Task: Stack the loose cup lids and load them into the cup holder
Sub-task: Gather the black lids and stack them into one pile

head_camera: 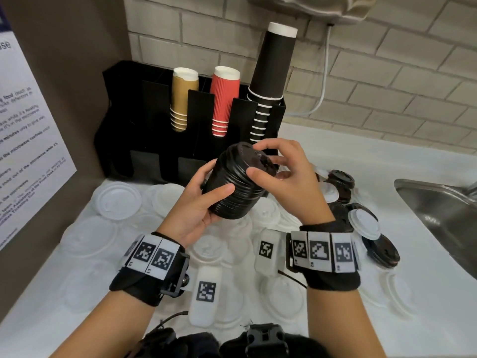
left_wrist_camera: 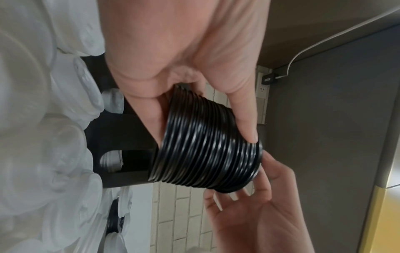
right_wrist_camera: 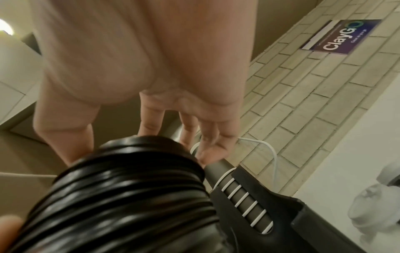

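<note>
A tall stack of black cup lids (head_camera: pixel 237 187) is held tilted above the counter, in front of the black cup holder (head_camera: pixel 152 112). My left hand (head_camera: pixel 215 180) grips the stack's lower part, thumb on the near side and fingers behind. My right hand (head_camera: pixel 263 160) curls over the upper end, thumb and fingertips on the top lid's rim. The left wrist view shows the stack (left_wrist_camera: pixel 207 145) under the left thumb (left_wrist_camera: pixel 244 119), with the right hand (left_wrist_camera: pixel 249 205) cupping its far end. In the right wrist view the stack (right_wrist_camera: pixel 129 196) fills the lower left.
Gold cups (head_camera: pixel 182 99), red cups (head_camera: pixel 224 99) and black cups (head_camera: pixel 273 73) fill the holder's right slots. Several white lids (head_camera: pixel 117 200) cover the counter. Loose black lids (head_camera: pixel 340 180) lie at the right, near a steel sink (head_camera: pixel 438 210). A wall notice (head_camera: pixel 25 125) hangs at the left.
</note>
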A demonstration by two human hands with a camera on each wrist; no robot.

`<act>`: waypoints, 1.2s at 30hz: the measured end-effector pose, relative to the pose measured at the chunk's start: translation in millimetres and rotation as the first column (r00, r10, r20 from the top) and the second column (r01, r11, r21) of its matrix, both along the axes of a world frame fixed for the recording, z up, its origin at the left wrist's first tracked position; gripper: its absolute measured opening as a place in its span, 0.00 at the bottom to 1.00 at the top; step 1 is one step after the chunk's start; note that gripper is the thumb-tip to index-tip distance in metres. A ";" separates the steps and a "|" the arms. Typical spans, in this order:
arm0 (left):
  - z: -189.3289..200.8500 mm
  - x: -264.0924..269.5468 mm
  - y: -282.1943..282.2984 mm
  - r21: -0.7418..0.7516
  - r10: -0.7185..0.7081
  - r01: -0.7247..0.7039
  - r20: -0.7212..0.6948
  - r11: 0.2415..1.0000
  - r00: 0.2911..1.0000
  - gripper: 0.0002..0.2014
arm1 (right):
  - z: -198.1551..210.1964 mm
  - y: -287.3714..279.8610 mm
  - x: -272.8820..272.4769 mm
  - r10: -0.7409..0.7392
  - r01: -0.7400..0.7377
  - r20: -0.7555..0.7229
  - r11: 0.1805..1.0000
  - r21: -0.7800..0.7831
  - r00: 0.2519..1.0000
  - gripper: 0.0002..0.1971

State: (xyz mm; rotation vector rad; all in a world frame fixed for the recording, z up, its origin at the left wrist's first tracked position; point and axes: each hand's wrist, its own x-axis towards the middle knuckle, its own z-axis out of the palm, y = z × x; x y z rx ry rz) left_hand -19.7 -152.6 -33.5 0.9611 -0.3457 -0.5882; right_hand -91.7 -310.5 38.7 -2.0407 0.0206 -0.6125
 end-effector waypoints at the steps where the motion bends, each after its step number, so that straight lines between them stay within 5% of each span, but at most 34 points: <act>1: -0.8 -0.1 0.3 0.007 -0.011 0.011 0.008 1.000 1.000 0.37 | -0.1 1.3 0.5 0.000 0.000 0.005 1.000 -0.021 1.000 0.17; 6: -3.1 2.2 2.8 0.011 -0.036 0.036 0.011 0.999 0.999 0.30 | 3.1 6.0 2.7 0.034 -0.034 -0.001 0.997 -0.066 0.999 0.16; 21: -5.0 2.4 0.3 -0.017 -0.039 0.038 -0.029 0.999 0.999 0.33 | 2.8 5.3 -1.9 0.095 -0.100 -0.039 0.982 -0.159 0.995 0.18; 25: -5.4 3.2 1.2 -0.025 -0.025 0.024 -0.041 0.999 0.999 0.32 | 1.7 -42.9 -12.1 -0.199 0.197 -0.035 0.979 -0.050 0.979 0.15; 27: -5.8 3.2 3.4 -0.039 -0.013 0.011 -0.051 0.999 0.999 0.30 | -3.1 -84.4 -15.0 -0.429 0.418 -0.155 0.903 -0.100 0.890 0.16; 29: -6.5 2.2 4.8 -0.051 -0.011 0.008 -0.064 0.999 0.998 0.31 | -11.2 -122.0 -16.8 -0.528 0.467 -0.416 0.849 -0.246 0.740 0.25; 32: -6.0 -0.1 5.2 -0.051 -0.015 0.011 -0.069 0.999 0.998 0.32 | -26.9 -153.3 -19.5 -0.583 0.340 -0.669 0.812 -0.474 0.460 0.36; 36: -4.2 -1.8 2.8 -0.051 -0.026 0.022 -0.075 0.998 0.997 0.34 | -43.1 -162.2 -20.6 -0.678 0.189 -0.651 0.728 -0.659 0.341 0.37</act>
